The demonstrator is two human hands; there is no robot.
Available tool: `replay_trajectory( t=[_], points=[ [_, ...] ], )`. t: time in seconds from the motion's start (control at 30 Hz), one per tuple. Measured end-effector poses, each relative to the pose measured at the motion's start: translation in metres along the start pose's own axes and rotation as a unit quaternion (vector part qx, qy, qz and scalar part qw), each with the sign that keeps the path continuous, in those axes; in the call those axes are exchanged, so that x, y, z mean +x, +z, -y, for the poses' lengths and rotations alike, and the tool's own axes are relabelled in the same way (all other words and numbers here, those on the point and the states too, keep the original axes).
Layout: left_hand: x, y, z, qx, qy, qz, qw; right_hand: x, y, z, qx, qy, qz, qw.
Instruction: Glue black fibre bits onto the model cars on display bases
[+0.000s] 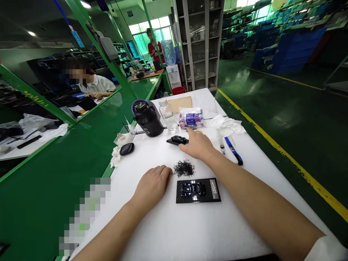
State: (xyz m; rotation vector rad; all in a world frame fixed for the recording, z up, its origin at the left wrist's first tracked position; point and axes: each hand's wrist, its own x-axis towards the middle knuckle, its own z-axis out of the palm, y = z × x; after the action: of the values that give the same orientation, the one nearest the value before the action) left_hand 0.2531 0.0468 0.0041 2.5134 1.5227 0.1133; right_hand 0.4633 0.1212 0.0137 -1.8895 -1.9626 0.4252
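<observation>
My right hand (198,144) reaches forward over the white table, its thumb and forefinger around the right end of a small dark model car (178,139) on a black base. Its other fingers are hidden behind the hand. My left hand (153,183) rests on the tabletop with its fingers curled together. Its fingertips are beside a pile of thin black strips (184,168); what they hold, if anything, is hidden. Closer to me lies a second model car (193,190), dark blue and glossy, on a black patterned base with a silver nameplate at its right end.
Along the back stand a black jug (148,119), a clear bottle (168,116) and a tissue pack (190,118). A black computer mouse (127,149) lies left; a syringe (221,143) and a blue-black cutter (233,150) lie right. A co-worker (95,85) sits across the green partition.
</observation>
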Motion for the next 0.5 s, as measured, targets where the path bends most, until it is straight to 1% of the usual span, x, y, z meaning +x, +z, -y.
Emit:
replay_trajectory(
  t=[0.07, 0.13, 0.2, 0.27, 0.3, 0.33, 0.4, 0.43, 0.47, 0.5],
  points=[
    [-0.004, -0.007, 0.004, -0.020, -0.022, 0.007, 1.000, -0.001, -0.002, -0.002, 0.013, 0.004, 0.002, 1.000],
    [-0.014, -0.017, 0.013, -0.050, -0.048, 0.023, 0.997, -0.002, -0.005, -0.003, 0.023, 0.005, 0.002, 1.000],
    [-0.031, -0.029, 0.026, -0.114, -0.092, 0.043, 0.988, -0.004, -0.009, -0.001, 0.028, -0.003, 0.002, 1.000],
    [-0.055, -0.040, 0.040, -0.174, -0.154, 0.042, 0.972, -0.012, -0.011, 0.007, 0.031, -0.023, 0.007, 0.999],
    [-0.069, -0.045, 0.045, -0.187, -0.185, 0.025, 0.965, -0.019, -0.011, 0.015, 0.035, -0.038, 0.015, 0.999],
    [-0.082, -0.048, 0.049, -0.182, -0.213, -0.003, 0.960, -0.028, -0.009, 0.025, 0.041, -0.055, 0.026, 0.997],
    [-0.107, -0.052, 0.051, -0.140, -0.246, -0.081, 0.956, -0.053, -0.002, 0.049, 0.044, -0.113, 0.054, 0.991],
    [-0.117, -0.051, 0.049, -0.119, -0.250, -0.120, 0.953, -0.067, 0.004, 0.062, 0.040, -0.156, 0.070, 0.985],
    [-0.125, -0.050, 0.045, -0.102, -0.244, -0.155, 0.952, -0.081, 0.011, 0.073, 0.010, -0.232, 0.074, 0.970],
    [-0.130, -0.048, 0.040, -0.088, -0.226, -0.185, 0.952, -0.094, 0.019, 0.083, -0.013, -0.288, 0.072, 0.955]
  ],
)
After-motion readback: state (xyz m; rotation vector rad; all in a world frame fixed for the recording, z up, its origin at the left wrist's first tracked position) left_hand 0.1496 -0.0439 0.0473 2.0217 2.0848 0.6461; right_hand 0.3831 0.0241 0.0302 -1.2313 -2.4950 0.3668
